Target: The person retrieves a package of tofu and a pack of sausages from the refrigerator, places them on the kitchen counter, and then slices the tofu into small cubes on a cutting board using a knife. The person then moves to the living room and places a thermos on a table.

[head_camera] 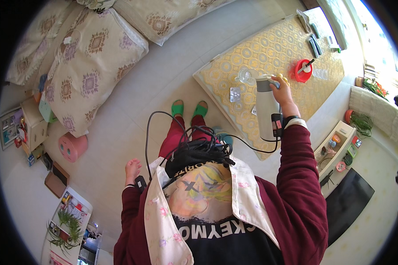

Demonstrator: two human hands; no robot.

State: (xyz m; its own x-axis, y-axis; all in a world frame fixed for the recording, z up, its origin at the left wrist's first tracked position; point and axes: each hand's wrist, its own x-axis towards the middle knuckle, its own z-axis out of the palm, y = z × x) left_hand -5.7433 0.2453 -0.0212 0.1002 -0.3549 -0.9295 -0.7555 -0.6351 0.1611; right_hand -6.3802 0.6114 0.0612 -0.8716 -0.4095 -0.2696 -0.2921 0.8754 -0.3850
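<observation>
My right hand [283,92] is closed around the handle at the top of a tall, pale kettle-like jug [266,114] with a grey lid. The jug appears in front of the table with a yellow patterned cover [229,66]. Just left of the lid a clear glass cup [245,75] stands on the table, and a silver blister pack [235,94] lies nearer. A red bowl [301,78] with a black-handled knife [306,66] across it is beyond my right hand. Low at my left side, my left hand [132,169] hangs with nothing in it, fingers slightly curled.
A sofa with a patterned cover [96,66] stands ahead to the left, a pink round stool [73,146] near it. Black cables [147,139] loop before my waist. To the right are an open drawer unit [335,149] and a television [350,205]. Potted plants [66,228] stand at lower left.
</observation>
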